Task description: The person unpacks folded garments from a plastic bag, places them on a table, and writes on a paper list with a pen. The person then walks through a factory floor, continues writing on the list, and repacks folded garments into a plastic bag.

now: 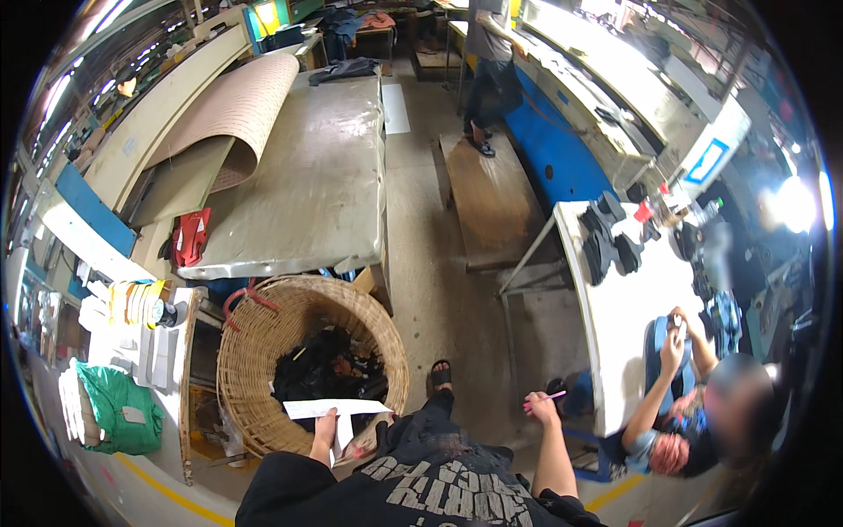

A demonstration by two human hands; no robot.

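While the left hand (325,430) is clamped on white paper (356,407), its long strip lying crosswise just ahead, the right hand (544,410), closed around a pink pen (555,397), sits well apart, rightward.

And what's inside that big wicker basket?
A heap of mostly black material, perhaps cloth, with some brownish bits, lies in the wicker basket. The white paper in your left hand hides some of the near side; anything beneath the top layer is covered.
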